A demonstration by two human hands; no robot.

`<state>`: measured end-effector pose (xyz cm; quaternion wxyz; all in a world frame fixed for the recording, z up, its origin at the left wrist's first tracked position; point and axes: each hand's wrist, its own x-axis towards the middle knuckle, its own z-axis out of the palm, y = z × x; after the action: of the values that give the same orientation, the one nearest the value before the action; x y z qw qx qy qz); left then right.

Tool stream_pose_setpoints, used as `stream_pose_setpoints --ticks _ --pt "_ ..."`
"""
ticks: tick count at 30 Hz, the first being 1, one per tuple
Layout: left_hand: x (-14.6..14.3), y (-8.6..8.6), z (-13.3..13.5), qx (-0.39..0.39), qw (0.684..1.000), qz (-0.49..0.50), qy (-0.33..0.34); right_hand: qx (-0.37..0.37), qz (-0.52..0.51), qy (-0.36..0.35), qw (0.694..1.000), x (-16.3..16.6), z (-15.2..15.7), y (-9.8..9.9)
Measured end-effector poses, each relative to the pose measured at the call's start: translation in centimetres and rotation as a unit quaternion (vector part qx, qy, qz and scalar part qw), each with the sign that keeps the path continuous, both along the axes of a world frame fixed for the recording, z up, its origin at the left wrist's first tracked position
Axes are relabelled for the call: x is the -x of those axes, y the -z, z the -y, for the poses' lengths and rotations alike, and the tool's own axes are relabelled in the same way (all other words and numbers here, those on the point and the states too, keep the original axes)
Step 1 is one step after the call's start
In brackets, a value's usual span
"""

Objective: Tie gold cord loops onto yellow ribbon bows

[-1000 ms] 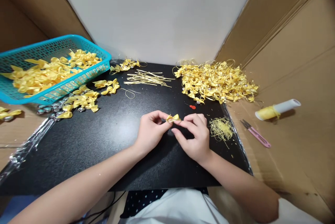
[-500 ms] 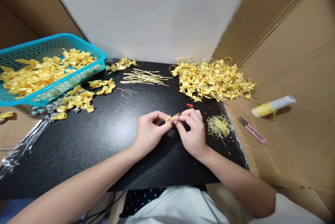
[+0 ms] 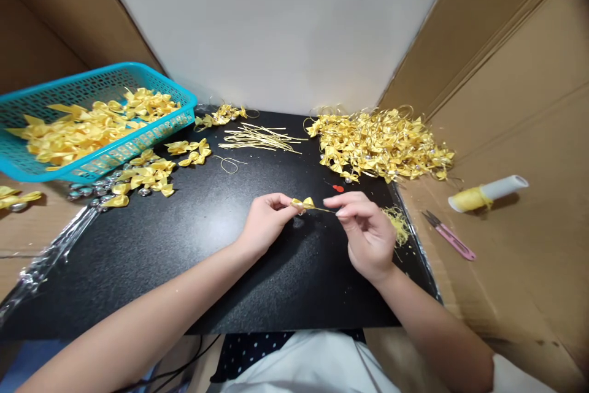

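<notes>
Over the middle of the black table (image 3: 257, 295), my left hand (image 3: 265, 221) pinches a small yellow ribbon bow (image 3: 308, 202) between thumb and index finger. A thin gold cord (image 3: 323, 209) runs from the bow to my right hand (image 3: 372, 236). Its thumb and fingertips pinch the cord's far part, and the cord looks stretched almost straight. Something small and shiny shows under the bow, too small to make out. Behind my hands lie cut gold cords (image 3: 260, 137) and one loose looped cord (image 3: 229, 164).
A turquoise basket (image 3: 138, 138) of yellow bows stands left, with silver bells (image 3: 94, 192) beside it. A heap of corded bows (image 3: 384, 144) lies back right. Thread scraps (image 3: 399, 225), pink snips (image 3: 448, 235) and a white tube wound with yellow thread (image 3: 504, 189) are right. Cardboard walls flank the table.
My right hand has moved right, away from my left, drawing the gold cord out from the bow. The bow now shows more clearly. The whole view has shifted slightly.
</notes>
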<state>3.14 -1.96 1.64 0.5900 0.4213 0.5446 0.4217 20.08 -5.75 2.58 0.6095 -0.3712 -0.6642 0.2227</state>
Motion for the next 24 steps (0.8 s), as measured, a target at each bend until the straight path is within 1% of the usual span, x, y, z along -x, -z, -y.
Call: stream_pose_setpoints --ticks 6,13,15,19,24 --pt "0.0 0.2 -0.1 0.004 1.0 -0.001 -0.003 0.065 -0.035 -0.018 0.997 -0.2 0.2 0.5" --pt "-0.1 0.3 -0.2 -0.003 1.0 -0.007 -0.001 0.071 -0.089 -0.069 0.991 0.0 0.2 0.1" --pt "-0.1 0.2 -0.1 -0.009 1.0 -0.006 -0.001 0.101 -0.102 -0.07 0.987 0.3 0.2 -0.2" --pt "-0.1 0.0 0.0 -0.011 1.0 -0.007 0.009 0.168 -0.142 -0.048 0.974 0.5 -0.1 -0.6" --pt "-0.2 -0.2 0.2 -0.017 1.0 -0.001 0.012 0.185 -0.182 -0.043 0.965 0.2 -0.4 -0.2"
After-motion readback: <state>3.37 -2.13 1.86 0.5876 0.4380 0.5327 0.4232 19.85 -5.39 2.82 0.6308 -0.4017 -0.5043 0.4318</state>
